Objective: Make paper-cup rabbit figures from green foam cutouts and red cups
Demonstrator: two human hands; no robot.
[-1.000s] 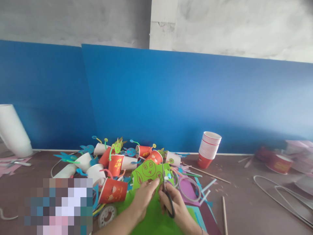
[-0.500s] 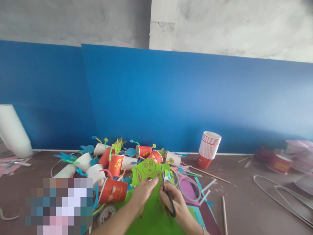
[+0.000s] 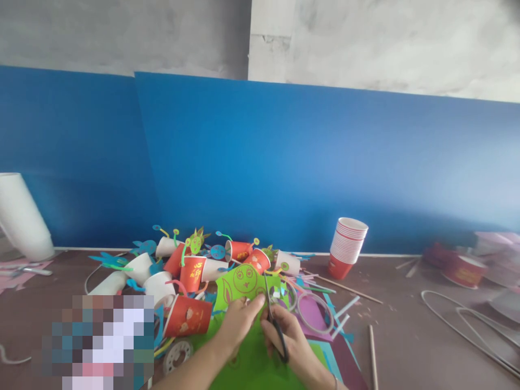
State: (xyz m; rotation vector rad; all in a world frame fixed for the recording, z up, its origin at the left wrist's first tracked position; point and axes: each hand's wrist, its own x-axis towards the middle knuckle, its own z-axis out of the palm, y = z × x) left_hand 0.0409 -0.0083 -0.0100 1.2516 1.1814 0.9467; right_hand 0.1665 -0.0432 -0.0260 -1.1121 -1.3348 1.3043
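Closed on the lower edge of a green paper sheet (image 3: pixel 245 280), my left hand (image 3: pixel 242 319) holds it up at the middle front. A face with eyes and a long ear is drawn on that sheet in dark line. In my right hand (image 3: pixel 284 330) are scissors (image 3: pixel 279 338) with black handles, their blades pointing up along the sheet's right side. Whether the blades are apart is hard to make out. Beneath both hands lies a larger piece of green paper (image 3: pixel 254 368).
Decorated paper cups (image 3: pixel 189 316) crowd the left, and a tape roll (image 3: pixel 314 313) lies on purple paper at right. A stack of paper cups (image 3: pixel 348 244) stands near the blue partition (image 3: pixel 260 162). Wooden sticks (image 3: pixel 372 357) and a white cable (image 3: pixel 467 325) lie farther right.
The held green sheet and both hands have shifted slightly left. The scissors stay in my right hand beside the drawn face, a little farther left than before.
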